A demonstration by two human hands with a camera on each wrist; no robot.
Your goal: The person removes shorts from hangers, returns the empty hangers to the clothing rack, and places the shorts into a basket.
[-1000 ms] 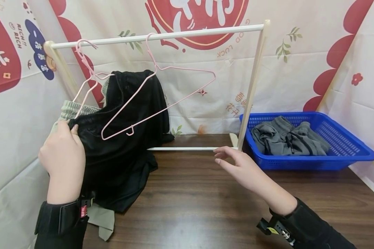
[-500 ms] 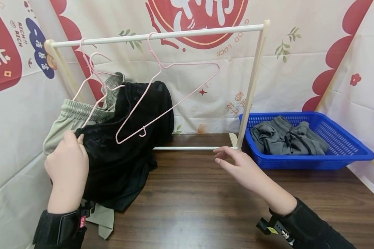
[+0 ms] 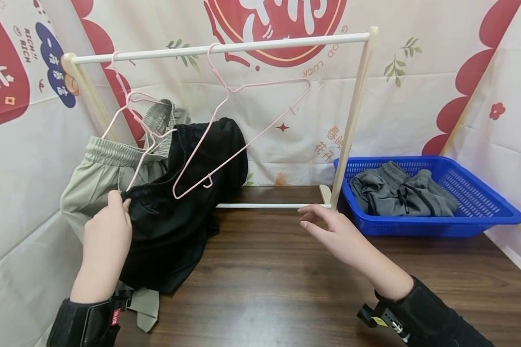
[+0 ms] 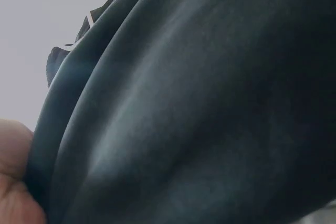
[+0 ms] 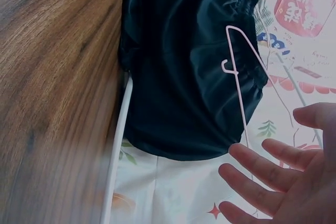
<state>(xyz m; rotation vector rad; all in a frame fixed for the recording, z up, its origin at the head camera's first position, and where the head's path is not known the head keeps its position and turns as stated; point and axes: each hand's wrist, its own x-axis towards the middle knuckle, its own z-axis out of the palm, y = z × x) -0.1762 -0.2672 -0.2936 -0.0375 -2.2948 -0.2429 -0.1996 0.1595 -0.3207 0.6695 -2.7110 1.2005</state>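
My left hand [image 3: 108, 233] pinches the left end of the elastic waistband of black shorts [image 3: 169, 231]. A pink hanger [image 3: 145, 159] sits at the shorts' waist opening, its hook below the rail. Behind it, pale green pants [image 3: 97, 168] hang from another pink hanger [image 3: 120, 77] on the rail. A bare pink hanger [image 3: 243, 86] hangs tilted in front of the shorts. In the left wrist view, black cloth [image 4: 184, 103] fills most of the picture. My right hand [image 3: 330, 229] holds nothing, fingers spread in the right wrist view, near the rack's lower bar.
The white rack [image 3: 286, 44] stands on the brown wooden table [image 3: 260, 279]. At the right, a blue basket [image 3: 473, 224] holds a dark grey garment [image 3: 399, 190] with a drawstring. Printed cloth [image 3: 404, 111] closes off the back and sides.
My left hand has moved right with the black shorts, uncovering more of the green pants. The shorts' hanger has dropped lower, and the bare hanger has swung right. My right hand stays put.
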